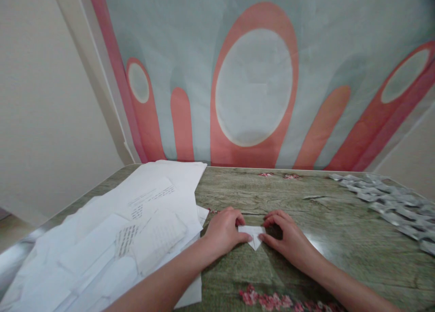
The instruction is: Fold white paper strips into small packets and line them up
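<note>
A small piece of folded white paper, pointed at the near end, is between my two hands just above or on the table. My left hand pinches its left side, the thumb lying over the front and the fingers curled behind. On the other side my right hand grips the right edge, thumb near the paper's middle and fingertips at its upper corner. A crease or slit runs down the middle of the paper toward its point.
A large spread of white sheets, some printed, covers the left of the wood-grain table. Rows of folded grey-white pieces lie along the right edge. Behind the table hangs a blue-grey and coral patterned backdrop.
</note>
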`<state>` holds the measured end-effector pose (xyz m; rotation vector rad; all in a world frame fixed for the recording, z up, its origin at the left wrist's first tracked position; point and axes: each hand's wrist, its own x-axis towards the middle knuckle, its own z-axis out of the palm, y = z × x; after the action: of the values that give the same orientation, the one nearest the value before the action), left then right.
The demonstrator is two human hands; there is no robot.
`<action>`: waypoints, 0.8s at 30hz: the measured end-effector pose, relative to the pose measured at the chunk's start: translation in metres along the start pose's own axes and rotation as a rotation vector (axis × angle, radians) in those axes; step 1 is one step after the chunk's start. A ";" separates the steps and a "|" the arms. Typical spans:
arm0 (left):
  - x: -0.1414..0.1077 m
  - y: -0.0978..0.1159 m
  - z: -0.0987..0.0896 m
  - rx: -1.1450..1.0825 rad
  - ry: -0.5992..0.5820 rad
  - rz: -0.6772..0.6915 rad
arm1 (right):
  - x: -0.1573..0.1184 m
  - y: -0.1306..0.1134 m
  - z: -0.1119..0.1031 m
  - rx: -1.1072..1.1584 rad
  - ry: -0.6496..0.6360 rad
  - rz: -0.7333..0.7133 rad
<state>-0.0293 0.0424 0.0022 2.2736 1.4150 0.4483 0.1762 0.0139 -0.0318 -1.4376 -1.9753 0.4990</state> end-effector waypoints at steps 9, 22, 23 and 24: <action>-0.002 0.000 0.000 -0.046 0.014 -0.001 | -0.001 -0.003 -0.001 -0.003 0.004 -0.004; -0.001 -0.004 0.001 -0.068 -0.027 0.039 | -0.003 -0.004 -0.002 -0.038 -0.025 -0.036; -0.001 -0.004 0.001 -0.079 -0.028 0.040 | -0.003 -0.004 -0.002 -0.049 -0.031 -0.054; -0.001 -0.003 0.000 -0.088 -0.029 0.040 | -0.004 -0.005 -0.002 -0.059 -0.038 -0.072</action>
<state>-0.0322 0.0423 0.0001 2.2320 1.3120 0.4789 0.1751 0.0086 -0.0285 -1.3959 -2.0795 0.4421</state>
